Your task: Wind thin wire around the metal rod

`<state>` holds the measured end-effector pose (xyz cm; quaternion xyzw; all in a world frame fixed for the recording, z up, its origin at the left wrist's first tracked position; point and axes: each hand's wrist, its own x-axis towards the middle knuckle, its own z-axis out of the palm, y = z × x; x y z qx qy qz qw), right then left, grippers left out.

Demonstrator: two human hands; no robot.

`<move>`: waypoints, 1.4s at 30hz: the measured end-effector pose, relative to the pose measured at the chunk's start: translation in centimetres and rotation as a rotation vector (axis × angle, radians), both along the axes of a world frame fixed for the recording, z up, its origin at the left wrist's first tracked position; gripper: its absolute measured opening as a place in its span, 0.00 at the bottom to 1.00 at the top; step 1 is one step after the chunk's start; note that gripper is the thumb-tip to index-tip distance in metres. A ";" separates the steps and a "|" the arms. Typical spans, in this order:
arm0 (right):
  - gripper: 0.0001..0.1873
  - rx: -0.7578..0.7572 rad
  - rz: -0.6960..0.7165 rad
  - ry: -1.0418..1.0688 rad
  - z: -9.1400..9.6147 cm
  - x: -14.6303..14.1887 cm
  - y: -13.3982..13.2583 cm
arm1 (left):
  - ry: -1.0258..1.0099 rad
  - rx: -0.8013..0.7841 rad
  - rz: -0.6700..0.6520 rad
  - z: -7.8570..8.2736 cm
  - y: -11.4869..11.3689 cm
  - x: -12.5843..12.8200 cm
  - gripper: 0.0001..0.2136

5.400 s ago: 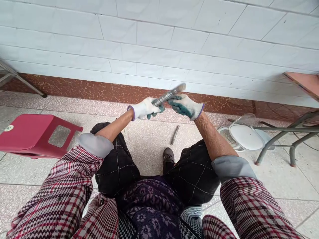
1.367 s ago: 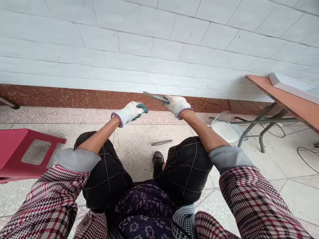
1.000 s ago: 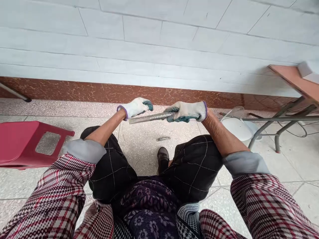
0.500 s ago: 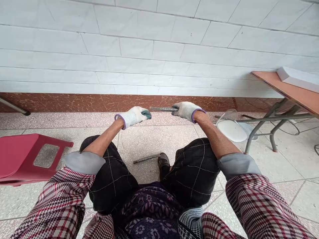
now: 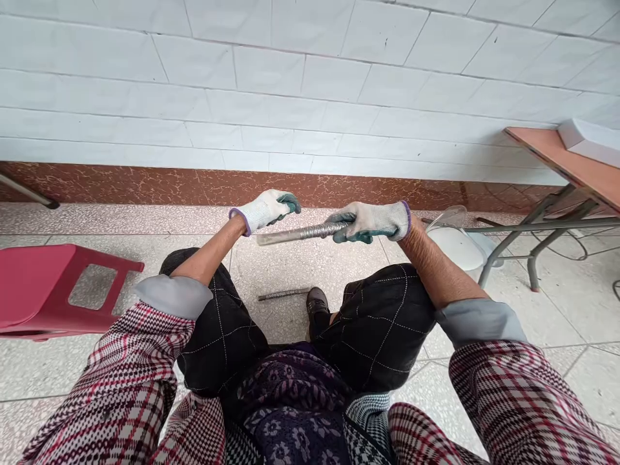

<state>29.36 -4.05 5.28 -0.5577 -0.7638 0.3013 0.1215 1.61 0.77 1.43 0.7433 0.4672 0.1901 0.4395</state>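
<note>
My right hand [image 5: 365, 221], in a white and green work glove with a purple cuff, is closed around a metal rod [image 5: 281, 237]. Coiled wire wraps the rod's middle, and its smooth bare end points left, tilted slightly down. The far end is hidden by the glove. Just above and left of that bare end, my left hand [image 5: 271, 209] wears a matching glove; its fingers are loosely curved, apart from the thumb, with nothing visible in them. A second, similar rod [image 5: 283, 294] lies on the floor between my legs, one end near a dark shoe [image 5: 317, 301].
On the left stands a red plastic stool [image 5: 43, 284]. To the right are a brown-topped table [image 5: 537, 145] with metal legs, a white box [image 5: 591, 143] on it, and a white round-seated chair [image 5: 455, 247] beside its legs. A tiled wall [image 5: 310, 110] rises in front.
My right hand has turned and come slightly nearer, swinging the rod's bare end left and down so more of it shows. My left hand has shifted slightly right and up in view.
</note>
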 end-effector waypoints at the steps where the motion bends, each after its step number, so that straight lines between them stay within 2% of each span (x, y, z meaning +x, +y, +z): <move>1: 0.17 -0.030 0.032 0.028 0.2 -0.5 0.1 | -0.011 -0.012 -0.009 -0.1 -0.3 0.4 0.16; 3: 0.18 -0.050 0.054 0.138 0.6 -1.6 0.6 | -0.018 -0.036 0.001 -0.4 -0.9 1.4 0.16; 6: 0.18 0.087 -0.073 0.234 0.5 -2.7 2.1 | -0.051 -0.066 0.033 -0.8 -1.5 2.6 0.14; 8: 0.17 0.234 -0.155 0.083 0.1 -2.8 3.0 | -0.066 -0.073 0.046 -0.8 -1.6 2.8 0.14; 11: 0.17 0.364 -0.172 -0.284 -0.5 -2.3 3.7 | -0.038 -0.088 0.084 -0.5 -1.5 2.5 0.15; 14: 0.20 0.373 -0.167 -0.539 -0.9 -1.4 3.6 | 0.045 -0.114 0.071 -0.3 -1.1 1.6 0.17; 17: 0.19 0.292 -0.180 -0.612 -1.1 -0.1 3.2 | 0.130 -0.055 0.061 -0.6 -0.2 0.9 0.17; 22: 0.14 -0.031 0.018 -0.303 -1.4 1.9 2.0 | 0.188 0.127 0.055 -1.1 1.3 0.5 0.17; 26: 0.15 -0.151 0.099 -0.142 -0.7 2.1 0.9 | 0.107 0.127 -0.013 -1.1 1.2 1.1 0.15; 29: 0.18 -0.247 0.094 0.169 0.3 0.7 0.3 | 0.050 0.098 -0.047 -0.9 0.5 1.8 0.14; 32: 0.19 -0.183 -0.040 0.419 1.0 -1.3 0.4 | -0.033 0.031 -0.015 -1.0 -0.4 2.7 0.14; 34: 0.18 -0.070 -0.136 0.440 0.9 -2.4 0.9 | -0.100 -0.027 0.019 -1.1 -1.0 3.1 0.14; 36: 0.16 0.080 -0.185 0.307 0.5 -2.7 1.7 | -0.132 -0.079 0.047 -1.2 -1.4 3.3 0.15; 39: 0.17 0.308 -0.204 -0.103 -0.4 -2.2 2.9 | -0.092 -0.110 0.055 -1.3 -1.7 3.2 0.15; 42: 0.20 0.393 -0.233 -0.475 -0.6 -1.2 3.5 | -0.017 -0.078 0.046 -1.3 -1.4 2.8 0.16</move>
